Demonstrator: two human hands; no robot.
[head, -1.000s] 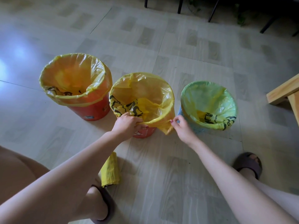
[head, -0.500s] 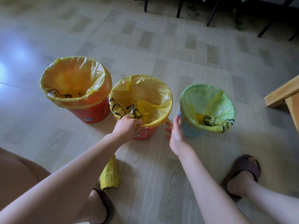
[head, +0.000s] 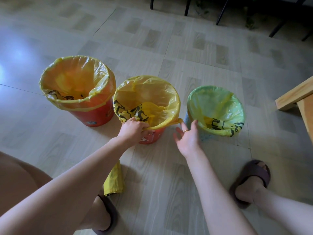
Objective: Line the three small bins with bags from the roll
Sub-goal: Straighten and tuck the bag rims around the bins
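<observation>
Three small bins stand in a row on the tiled floor (head: 169,167), each lined with a yellow bag. The left hand (head: 133,129) curls its fingers over the near rim of the middle red bin (head: 150,136), gripping the yellow bag (head: 152,94) edge there. The right hand (head: 188,138) is spread and holds nothing, its fingertips just beside that bag's bunched corner, in the narrow gap before the blue bin (head: 194,133). The larger red bin (head: 94,116) touches the middle one. The bag roll (head: 114,180) lies behind the wrists, on bare floor.
</observation>
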